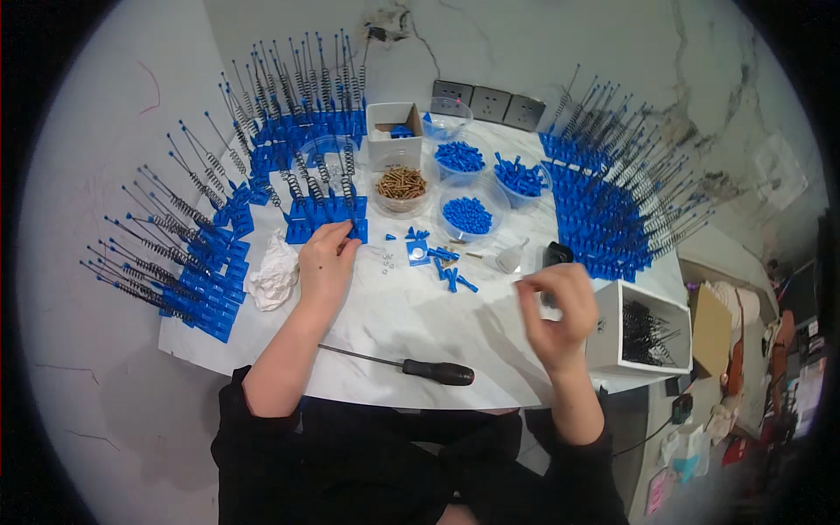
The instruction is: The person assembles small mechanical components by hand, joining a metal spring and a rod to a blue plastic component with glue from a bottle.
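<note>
My left hand [327,262] is closed, with its fingertips at the near edge of a group of blue square bases [302,223] that carry upright black springs. Thumb and forefinger meet at one of these bases; the fingers partly hide it. My right hand [564,315] is raised over the right side of the table, its fingers curled in a pinch. Anything between those fingertips is too small to make out. A black object [557,254] lies just beyond it. Between the hands are a blue square base [418,253] with a white disc and several loose blue cone-shaped pieces [451,278].
A black-handled screwdriver [437,372] lies near the front edge. Clear tubs hold brass screws [401,184] and small blue parts [467,216]. Rows of spring-topped bases [604,206] line both sides. A white box [612,350] holds black springs; crumpled white tissue [273,271] lies left.
</note>
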Demonstrator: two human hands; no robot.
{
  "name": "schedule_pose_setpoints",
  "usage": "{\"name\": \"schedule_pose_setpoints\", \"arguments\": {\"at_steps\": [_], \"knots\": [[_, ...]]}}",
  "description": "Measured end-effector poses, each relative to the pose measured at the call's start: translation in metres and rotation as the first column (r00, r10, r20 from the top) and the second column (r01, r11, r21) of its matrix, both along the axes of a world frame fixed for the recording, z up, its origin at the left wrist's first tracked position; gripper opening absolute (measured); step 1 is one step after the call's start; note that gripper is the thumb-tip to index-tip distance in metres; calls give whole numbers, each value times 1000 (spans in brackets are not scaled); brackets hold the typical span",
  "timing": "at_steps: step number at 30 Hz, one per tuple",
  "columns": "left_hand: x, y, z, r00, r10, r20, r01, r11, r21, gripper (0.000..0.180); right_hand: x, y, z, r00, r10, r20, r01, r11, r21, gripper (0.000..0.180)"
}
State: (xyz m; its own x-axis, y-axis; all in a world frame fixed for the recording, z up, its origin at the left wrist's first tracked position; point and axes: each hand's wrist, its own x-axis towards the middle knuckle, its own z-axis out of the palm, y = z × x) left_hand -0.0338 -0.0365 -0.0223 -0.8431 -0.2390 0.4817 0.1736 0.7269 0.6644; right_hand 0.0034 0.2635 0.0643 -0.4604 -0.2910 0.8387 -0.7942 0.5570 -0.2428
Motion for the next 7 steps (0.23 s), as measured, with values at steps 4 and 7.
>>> {"name": "schedule_pose_setpoints", "arguments": {"at_steps": [4,7], "knots": [[-2,-2,-4,1000,-16,6,16,998,-61,24,9,19,-9,936,-300,183,321,942,-100,20],[-5,0,-4,999,-21,24,23,996,-89,25,13,30,-33,824,-477,305,483,873,62,38]]}}
